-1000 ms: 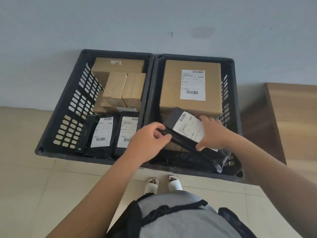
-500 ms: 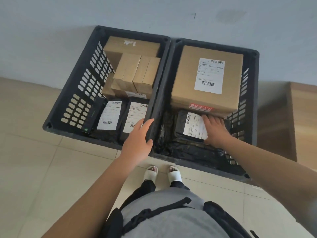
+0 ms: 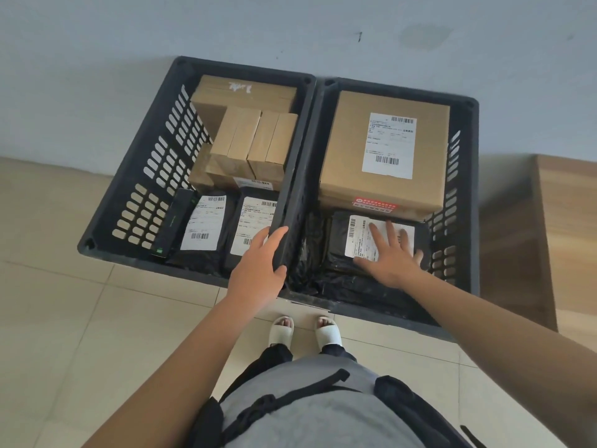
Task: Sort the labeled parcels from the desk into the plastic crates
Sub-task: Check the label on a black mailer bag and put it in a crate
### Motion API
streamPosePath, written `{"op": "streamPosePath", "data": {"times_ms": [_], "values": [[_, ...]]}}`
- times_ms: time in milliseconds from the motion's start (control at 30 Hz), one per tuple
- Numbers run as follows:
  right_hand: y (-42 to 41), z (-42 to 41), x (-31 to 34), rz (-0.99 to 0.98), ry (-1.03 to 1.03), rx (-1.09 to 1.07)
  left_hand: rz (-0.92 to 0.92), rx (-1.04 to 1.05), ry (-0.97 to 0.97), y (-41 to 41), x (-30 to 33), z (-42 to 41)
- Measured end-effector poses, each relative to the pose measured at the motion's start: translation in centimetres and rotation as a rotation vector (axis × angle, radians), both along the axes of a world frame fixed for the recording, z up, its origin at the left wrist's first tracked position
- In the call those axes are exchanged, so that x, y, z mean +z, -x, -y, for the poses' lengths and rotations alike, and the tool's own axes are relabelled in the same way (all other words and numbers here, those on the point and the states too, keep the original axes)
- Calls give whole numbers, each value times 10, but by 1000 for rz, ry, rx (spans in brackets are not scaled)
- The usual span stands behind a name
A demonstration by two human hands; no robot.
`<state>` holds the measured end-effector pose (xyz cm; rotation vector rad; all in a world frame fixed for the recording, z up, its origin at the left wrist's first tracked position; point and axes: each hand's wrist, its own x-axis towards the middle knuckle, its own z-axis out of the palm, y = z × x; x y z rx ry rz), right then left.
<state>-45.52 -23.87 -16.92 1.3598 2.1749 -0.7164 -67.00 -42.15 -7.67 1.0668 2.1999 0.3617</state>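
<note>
Right of centre: right hand (image 3: 392,260) flat, fingers spread, pressing black parcel (image 3: 381,244) in right crate (image 3: 465,202), below big box (image 3: 381,150). Left hand (image 3: 261,263) curled over left crate (image 3: 142,176) rim.

floor (image 3: 64,318): beige tiles, runs to wall at far edge
left crate (image 3: 106,234): black, on floor, back vs wall
right crate (image 3: 473,195): black, touching left one's side
feet (image 3: 303,329): white slippers, near crates' front edge
right edge: wooden unit (image 3: 565,237)
</note>
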Motion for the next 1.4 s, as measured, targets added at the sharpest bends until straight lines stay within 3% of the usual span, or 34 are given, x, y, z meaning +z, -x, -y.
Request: {"op": "streamPosePath", "data": {"times_ms": [267,400,500,600,767,900,1033,1400], "values": [[1,12,-16,114,29,20,38,-22,-18,3,3,-1],[4,9,9,25,103,-76,115,-58,-12,13,5,1],[0,14,42,-152,56,-292,140,-55,-63,16,13,-3],[-9,36,79,-441,-21,-708,155,-68,-209,8,29,-9],[-34,105,127,-815,-187,-1193,420,-168,-301,-21,45,-26],[-64,154,152,-944,-227,-1387,666,-241,-255,-65,45,-39],[-107,185,181,-1017,-307,-1521,782,-329,-193,-125,53,-47],[-277,218,194,-1236,-414,-1724,843,-565,-78,-336,86,-59]]}}
